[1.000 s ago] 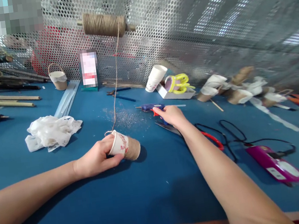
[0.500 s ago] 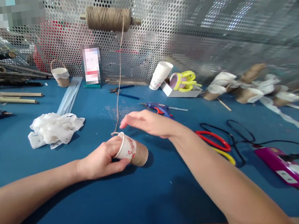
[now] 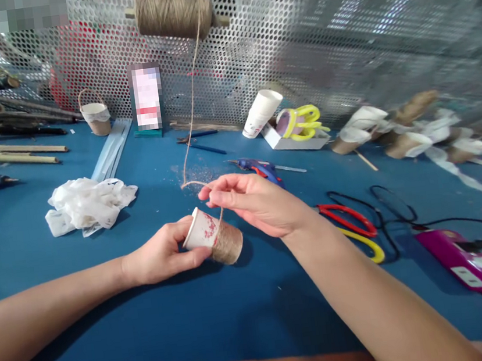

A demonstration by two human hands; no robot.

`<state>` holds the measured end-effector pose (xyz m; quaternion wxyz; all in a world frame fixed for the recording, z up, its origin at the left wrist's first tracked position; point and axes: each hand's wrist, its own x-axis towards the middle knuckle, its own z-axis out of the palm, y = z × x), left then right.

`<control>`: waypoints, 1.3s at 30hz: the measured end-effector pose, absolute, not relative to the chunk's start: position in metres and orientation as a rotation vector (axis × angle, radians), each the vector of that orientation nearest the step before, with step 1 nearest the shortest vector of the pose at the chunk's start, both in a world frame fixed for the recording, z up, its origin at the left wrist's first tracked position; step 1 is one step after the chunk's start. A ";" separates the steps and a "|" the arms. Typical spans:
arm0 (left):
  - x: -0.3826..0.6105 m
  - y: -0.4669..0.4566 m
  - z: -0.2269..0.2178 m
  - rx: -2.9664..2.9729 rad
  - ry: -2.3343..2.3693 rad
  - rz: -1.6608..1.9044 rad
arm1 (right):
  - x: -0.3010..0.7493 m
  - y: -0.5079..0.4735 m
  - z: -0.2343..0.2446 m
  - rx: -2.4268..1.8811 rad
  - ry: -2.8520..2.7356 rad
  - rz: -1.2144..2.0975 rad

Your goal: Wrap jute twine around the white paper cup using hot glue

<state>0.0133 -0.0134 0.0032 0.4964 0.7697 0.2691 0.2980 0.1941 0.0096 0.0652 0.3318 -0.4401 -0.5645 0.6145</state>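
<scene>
Right hand (image 3: pixel 261 204) moved off glue gun (image 3: pixel 261 169) to twine (image 3: pixel 191 116), now pinching it above cup (image 3: pixel 207 234) | left hand (image 3: pixel 162 257) grips cup's rim end, tilted, mid-table (image 3: pixel 248 314) | step: winding, lower half wrapped | next: probably taut, snug turns.

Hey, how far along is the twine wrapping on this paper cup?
Roughly half. The base end of the white paper cup already wears brown jute twine. In hand: the left hand grips the cup at its rim end, while the right hand pinches the strand running from the wall-mounted spool. Left: the red-printed band by the rim is bare.
</scene>
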 end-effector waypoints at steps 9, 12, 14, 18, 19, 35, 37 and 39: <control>0.013 -0.016 0.002 1.698 0.612 0.705 | 0.208 0.003 0.054 -1.279 -1.562 1.219; 0.013 -0.016 0.003 1.709 0.618 0.696 | 0.209 0.003 0.050 -1.302 -1.584 1.201; 0.014 -0.016 0.003 1.694 0.625 0.687 | 0.210 0.003 0.051 -1.303 -1.588 1.188; 0.014 -0.015 0.004 1.628 0.618 0.684 | 0.211 0.001 0.055 -1.283 -1.579 1.174; 0.015 -0.015 0.004 1.608 0.615 0.680 | 0.211 0.000 0.056 -1.280 -1.575 1.173; 0.018 -0.014 0.011 1.466 0.663 0.573 | 0.210 -0.004 0.058 -1.266 -1.591 1.118; 0.018 -0.013 0.011 1.447 0.671 0.566 | 0.210 -0.006 0.059 -1.249 -1.587 1.120; 0.018 -0.012 0.010 1.430 0.680 0.558 | 0.210 -0.008 0.061 -1.221 -1.585 1.126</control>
